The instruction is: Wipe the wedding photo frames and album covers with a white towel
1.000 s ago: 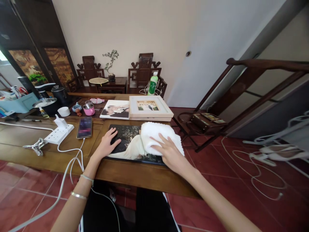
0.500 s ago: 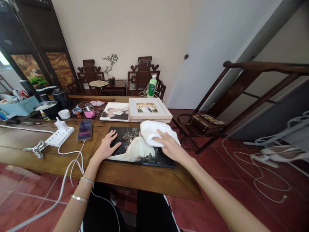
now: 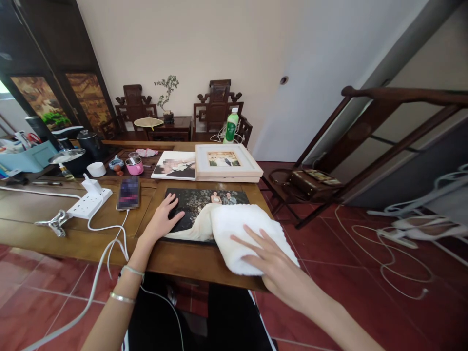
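Observation:
A dark photo print (image 3: 199, 207) lies flat at the near edge of the wooden table (image 3: 44, 219). My left hand (image 3: 161, 220) rests on its left side, fingers spread and flat. My right hand (image 3: 272, 261) presses flat on a white towel (image 3: 237, 229), which covers the print's near right corner and hangs over the table edge. The fingers of that hand are stretched out on the cloth.
Behind the print lie a framed photo (image 3: 226, 163) and an unframed one (image 3: 175, 165). To the left are a phone (image 3: 128, 192), a white power strip (image 3: 89, 201) with cables, a pink pot (image 3: 134, 165) and cookware. A green bottle (image 3: 231, 126) stands at the back. Wooden racks stand on the right.
My right hand has drawn the towel from the print's far right side toward me, down to the near right corner. My left hand has stayed in place.

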`<act>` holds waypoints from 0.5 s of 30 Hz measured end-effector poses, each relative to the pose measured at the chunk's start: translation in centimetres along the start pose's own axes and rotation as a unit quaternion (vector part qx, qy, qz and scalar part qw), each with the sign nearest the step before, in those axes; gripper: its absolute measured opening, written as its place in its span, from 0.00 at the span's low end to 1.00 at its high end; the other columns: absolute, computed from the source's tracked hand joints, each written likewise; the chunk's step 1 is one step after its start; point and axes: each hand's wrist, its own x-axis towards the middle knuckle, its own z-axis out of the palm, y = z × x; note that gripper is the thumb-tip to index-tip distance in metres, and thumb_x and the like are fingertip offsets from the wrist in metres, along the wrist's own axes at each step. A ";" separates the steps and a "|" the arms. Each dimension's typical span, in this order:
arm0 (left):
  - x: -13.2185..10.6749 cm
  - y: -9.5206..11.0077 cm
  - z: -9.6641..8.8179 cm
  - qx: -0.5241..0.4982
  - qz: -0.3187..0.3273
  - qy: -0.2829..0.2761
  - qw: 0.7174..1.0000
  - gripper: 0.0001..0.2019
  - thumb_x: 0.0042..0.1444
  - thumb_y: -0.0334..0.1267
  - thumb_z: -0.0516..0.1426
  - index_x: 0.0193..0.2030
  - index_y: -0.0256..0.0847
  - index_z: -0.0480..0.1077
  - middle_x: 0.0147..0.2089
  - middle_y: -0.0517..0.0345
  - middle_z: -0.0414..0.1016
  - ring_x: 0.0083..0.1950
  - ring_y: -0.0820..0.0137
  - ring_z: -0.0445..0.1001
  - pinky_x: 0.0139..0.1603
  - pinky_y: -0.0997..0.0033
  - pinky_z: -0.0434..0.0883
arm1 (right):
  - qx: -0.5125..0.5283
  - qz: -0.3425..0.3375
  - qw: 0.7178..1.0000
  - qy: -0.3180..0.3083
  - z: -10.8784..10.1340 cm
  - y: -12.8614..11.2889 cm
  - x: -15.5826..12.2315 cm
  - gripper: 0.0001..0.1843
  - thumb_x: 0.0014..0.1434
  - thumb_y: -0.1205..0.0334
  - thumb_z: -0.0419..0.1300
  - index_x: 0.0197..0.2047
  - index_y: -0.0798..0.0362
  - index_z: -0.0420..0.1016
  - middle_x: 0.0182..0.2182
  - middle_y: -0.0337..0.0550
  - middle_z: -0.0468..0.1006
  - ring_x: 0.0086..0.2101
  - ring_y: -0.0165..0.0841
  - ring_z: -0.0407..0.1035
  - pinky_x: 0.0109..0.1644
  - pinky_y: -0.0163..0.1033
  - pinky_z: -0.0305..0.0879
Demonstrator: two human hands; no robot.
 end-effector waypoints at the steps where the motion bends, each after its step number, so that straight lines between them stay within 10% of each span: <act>1: 0.0 0.0 0.0 -0.002 0.001 -0.001 1.000 0.28 0.58 0.51 0.53 0.60 0.35 0.66 0.68 0.43 0.58 0.71 0.58 0.51 0.69 0.52 0.53 | 0.005 -0.005 1.000 -0.004 -0.2 -0.3 -0.4 0.35 0.36 0.84 0.43 0.41 0.50 0.77 0.63 0.40 0.62 0.67 0.43 0.36 0.65 0.66 0.45; 15: -0.2 0.2 -0.3 0.003 -0.009 -0.019 1.000 0.29 0.59 0.50 0.53 0.62 0.33 0.64 0.68 0.44 0.57 0.71 0.60 0.49 0.70 0.55 0.51 | -0.026 0.104 0.994 -0.007 1.0 9.7 9.3 0.39 0.42 0.83 0.45 0.56 0.56 0.70 0.56 0.56 0.71 0.64 0.49 0.49 0.61 0.65 0.52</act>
